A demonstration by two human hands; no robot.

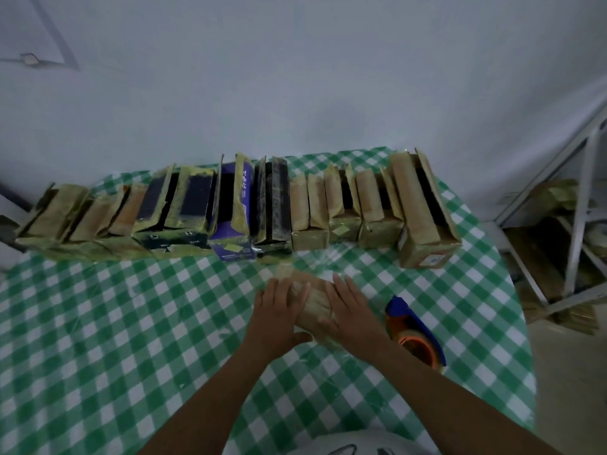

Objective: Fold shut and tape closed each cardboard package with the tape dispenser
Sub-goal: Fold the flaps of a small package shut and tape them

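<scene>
Left hand (279,313), right hand (353,313) flat on seemingly closed package (314,303).

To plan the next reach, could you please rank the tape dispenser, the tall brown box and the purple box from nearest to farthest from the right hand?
1. The tape dispenser, just right of the right hand.
2. The tall brown box, farther back and to the right.
3. The purple box, at the back, well to the left.

The tablecloth (98,323) is a green-and-white check. At twelve o'clock the row of boxes (371,205) is mostly tan with yellowish tape, broken by black boxes (157,198) and one purple box (230,192). At four o'clock, the tape dispenser (402,311) is blue with an orange hub. The wall (295,77) is pale grey.
</scene>
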